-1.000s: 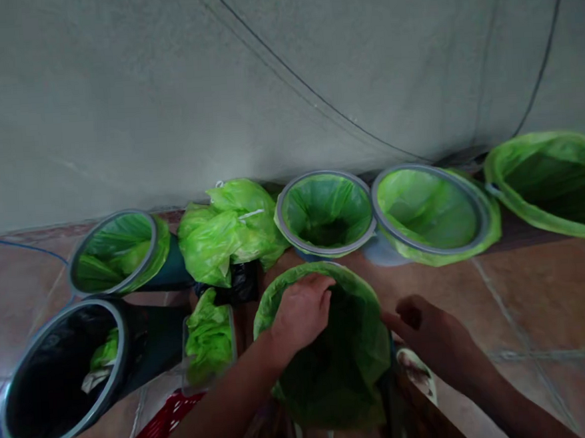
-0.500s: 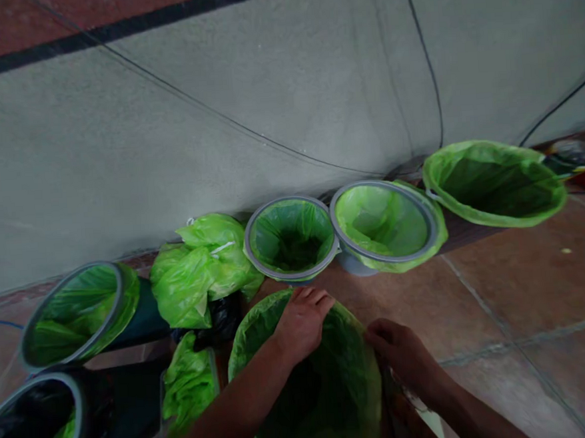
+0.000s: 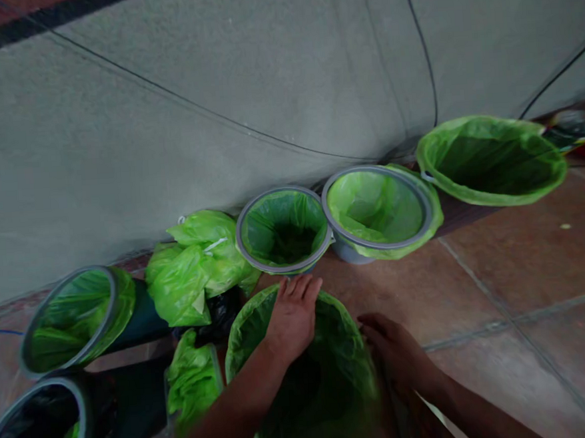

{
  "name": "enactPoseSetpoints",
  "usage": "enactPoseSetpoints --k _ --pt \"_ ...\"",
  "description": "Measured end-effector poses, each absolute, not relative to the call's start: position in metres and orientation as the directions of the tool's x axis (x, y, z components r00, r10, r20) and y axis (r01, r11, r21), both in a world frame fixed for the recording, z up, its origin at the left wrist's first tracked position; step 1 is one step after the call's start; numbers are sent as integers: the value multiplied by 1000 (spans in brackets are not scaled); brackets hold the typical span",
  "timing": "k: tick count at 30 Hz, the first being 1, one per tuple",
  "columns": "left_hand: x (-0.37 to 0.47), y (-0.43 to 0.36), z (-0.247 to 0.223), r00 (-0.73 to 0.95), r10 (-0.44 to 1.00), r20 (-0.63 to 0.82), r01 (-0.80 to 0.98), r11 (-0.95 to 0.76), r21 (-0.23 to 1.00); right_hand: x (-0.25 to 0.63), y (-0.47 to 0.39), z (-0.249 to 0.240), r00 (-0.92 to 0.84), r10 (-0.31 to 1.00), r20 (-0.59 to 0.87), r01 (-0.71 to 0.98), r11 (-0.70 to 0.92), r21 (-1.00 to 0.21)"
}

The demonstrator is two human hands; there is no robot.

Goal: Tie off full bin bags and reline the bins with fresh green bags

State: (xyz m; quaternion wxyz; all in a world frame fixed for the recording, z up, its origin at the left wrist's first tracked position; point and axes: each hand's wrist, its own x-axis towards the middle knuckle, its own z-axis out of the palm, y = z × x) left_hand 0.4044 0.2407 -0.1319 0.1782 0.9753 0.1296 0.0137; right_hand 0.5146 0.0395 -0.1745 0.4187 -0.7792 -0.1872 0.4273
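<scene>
A bin with a green plastic liner (image 3: pixel 353 338) stands open in front of me, its liner folded over the rim. My left hand (image 3: pixel 294 312) reaches across the opening and rests at the far rim, fingers stretched out over the liner's edge. On the right outer side of the same bin is my right hand (image 3: pixel 394 345), its fingers extended close to the rim and partly in shadow. The inside of the bin is dark.
Along the wall stand a grey-rimmed lined bin (image 3: pixel 240 239), another grey-rimmed bin (image 3: pixel 428 216) and a wider lined bin (image 3: pixel 521 197). Tied green bags (image 3: pixel 196 269), a container of green liners (image 3: pixel 193 376), a tilted bin (image 3: pixel 113 311) and a dark bin (image 3: pixel 79 401) lie left.
My left hand has straightened its fingers over the far rim. My right hand has loosened from its pinch on the liner's right edge. The view has shifted slightly.
</scene>
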Motion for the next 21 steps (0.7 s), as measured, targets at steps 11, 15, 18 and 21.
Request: enactPoseSetpoints --k 11,15,18,21 --pt "294 184 -113 994 98 -58 113 -779 617 504 17 -122 478 813 -333 251 -490 -835" --pt "295 172 -112 990 -30 -141 61 -799 599 502 12 -112 226 974 -33 536 -152 -830" --pt "297 162 -114 981 -72 -178 42 -826 562 498 8 -112 21 1000 17 657 -1 -754" --pt "293 149 -124 958 -81 -275 69 -866 495 493 5 -130 -124 992 7 731 96 -675"
